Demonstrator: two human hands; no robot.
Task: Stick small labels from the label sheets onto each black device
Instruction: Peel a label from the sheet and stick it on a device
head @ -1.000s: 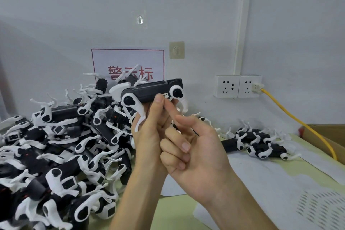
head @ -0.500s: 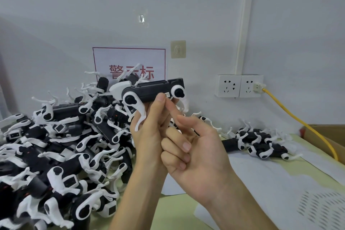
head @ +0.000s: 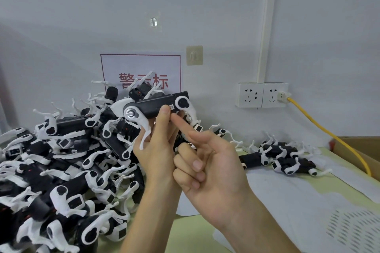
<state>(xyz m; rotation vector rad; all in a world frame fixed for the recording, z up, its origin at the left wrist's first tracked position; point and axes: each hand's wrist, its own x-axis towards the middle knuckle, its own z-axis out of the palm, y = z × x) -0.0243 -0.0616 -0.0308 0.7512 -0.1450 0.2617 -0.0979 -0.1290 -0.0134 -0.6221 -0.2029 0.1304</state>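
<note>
My left hand (head: pixel 157 150) holds a black device (head: pixel 153 106) with white curved legs up in front of the wall, thumb on its front face. A small white label (head: pixel 172 107) sits on the device just right of that thumb. My right hand (head: pixel 207 166) is beside it, index fingertip reaching up to the label's lower edge, the other fingers curled and holding nothing. A big pile of black devices (head: pixel 61 160) covers the left of the table. A smaller group of devices (head: pixel 283 158) lies at the right.
White label sheets (head: pixel 298 197) lie on the green table (head: pixel 191 232) at the right. A cardboard box (head: pixel 362 150) stands at the far right, a yellow cable (head: pixel 329 131) running from the wall sockets (head: pixel 262 95) toward it. A red-lettered sign (head: pixel 141 72) hangs behind the pile.
The held device has turned slightly, its left joint now showing a metal disc. Both hands stay in nearly the same place, with my right index fingertip still at the label.
</note>
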